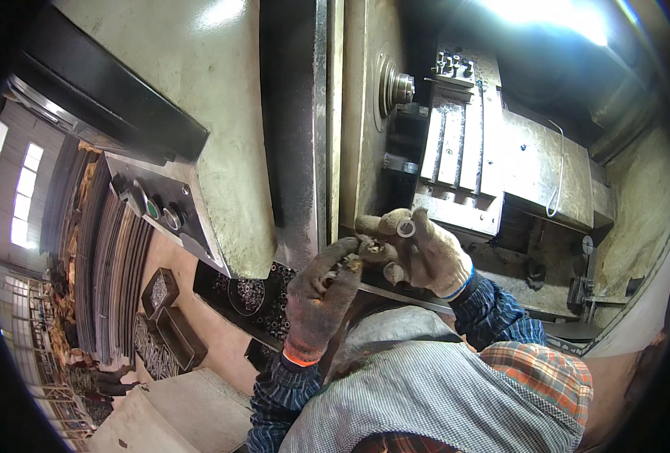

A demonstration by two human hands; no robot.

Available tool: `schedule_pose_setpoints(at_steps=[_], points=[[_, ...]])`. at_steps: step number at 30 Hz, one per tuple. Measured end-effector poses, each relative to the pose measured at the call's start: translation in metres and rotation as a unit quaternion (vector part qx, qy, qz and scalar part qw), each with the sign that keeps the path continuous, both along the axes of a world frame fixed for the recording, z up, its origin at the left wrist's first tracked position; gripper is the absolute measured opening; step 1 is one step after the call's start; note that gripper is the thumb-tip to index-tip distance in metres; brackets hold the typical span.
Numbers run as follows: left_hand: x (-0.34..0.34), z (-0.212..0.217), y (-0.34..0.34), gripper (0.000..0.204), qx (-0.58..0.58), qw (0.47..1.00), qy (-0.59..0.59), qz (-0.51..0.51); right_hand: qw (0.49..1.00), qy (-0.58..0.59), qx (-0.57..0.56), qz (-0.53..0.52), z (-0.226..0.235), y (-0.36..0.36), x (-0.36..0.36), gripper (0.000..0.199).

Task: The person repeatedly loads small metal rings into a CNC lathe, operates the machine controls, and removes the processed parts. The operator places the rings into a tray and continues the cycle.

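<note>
Both my hands wear work gloves and meet in front of the lathe, close to the door edge. My right hand [432, 258], in a pale glove with a blue cuff, has a small metal ring [405, 228] between thumb and fingers, its hole showing. Just left of it, my left hand [321, 293], in a dark, soiled glove with an orange cuff, is curled closed. Something small and metallic shows at its fingertips, too small and covered to name. The lathe spindle [403, 88] and the tool block [453, 68] with several bolts are beyond my hands.
A slotted metal slide [456, 143] lies behind the right hand. Left of the door, a control panel [161, 208] juts out. Below it sits a dark tray [218, 291] of many small metal rings. Metal bins [180, 336] with small parts stand on the floor.
</note>
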State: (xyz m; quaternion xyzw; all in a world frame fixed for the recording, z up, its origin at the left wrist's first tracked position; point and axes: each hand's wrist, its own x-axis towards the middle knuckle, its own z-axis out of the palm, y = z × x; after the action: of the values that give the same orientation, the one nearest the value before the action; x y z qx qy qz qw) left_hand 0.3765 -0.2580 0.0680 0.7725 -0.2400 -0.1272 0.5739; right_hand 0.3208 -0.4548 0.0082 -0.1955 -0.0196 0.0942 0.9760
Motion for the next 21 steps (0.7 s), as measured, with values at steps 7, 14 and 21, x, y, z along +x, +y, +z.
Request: schedule_pose_setpoints(at_steps=[7,14,21], points=[[0.0,-0.005,-0.006,0.03,0.077,0.951,-0.298,-0.023,0.996,-0.077,0.035,-0.007,-0.008,-0.005,0.006,0.05],[-0.015,-0.025,-0.015,0.024,0.059,0.993,-0.066,-0.084,0.986,-0.136,0.045,-0.088,-0.012,-0.025,0.007,0.065],[-0.005,0.013,0.006,0.024,-0.05,0.993,-0.104,0.001,0.987,-0.123,-0.013,-0.106,-0.019,-0.036,0.008,0.051]])
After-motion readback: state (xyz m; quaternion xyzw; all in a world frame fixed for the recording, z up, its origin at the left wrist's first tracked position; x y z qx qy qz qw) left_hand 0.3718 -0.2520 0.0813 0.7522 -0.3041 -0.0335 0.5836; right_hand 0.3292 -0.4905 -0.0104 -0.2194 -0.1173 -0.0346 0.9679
